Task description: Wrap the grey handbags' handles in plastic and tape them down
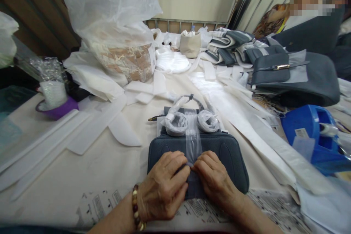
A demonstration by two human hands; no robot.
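A dark blue-grey handbag [230,153] lies flat on the table in front of me. Its handles [177,123], coiled and wrapped in white film, rest at the bag's far edge. Down the middle of the bag runs a translucent wrapping strip [193,135]. My left hand [166,184], with a beaded bracelet at the wrist, pinches this strip from the left. From the right, my right hand [215,175] pinches the same strip, fingertips close to the left ones. Under the bag's near edge is a printed clear plastic bag [197,208], partly covered by my forearms.
White foam sheets [95,131] lie at left, near a purple bowl [59,109]. A large plastic-wrapped bundle [123,58] stands behind them. On the right are a blue plastic bin [309,131] and another dark bag [271,67]. A person [309,25] is at the far right.
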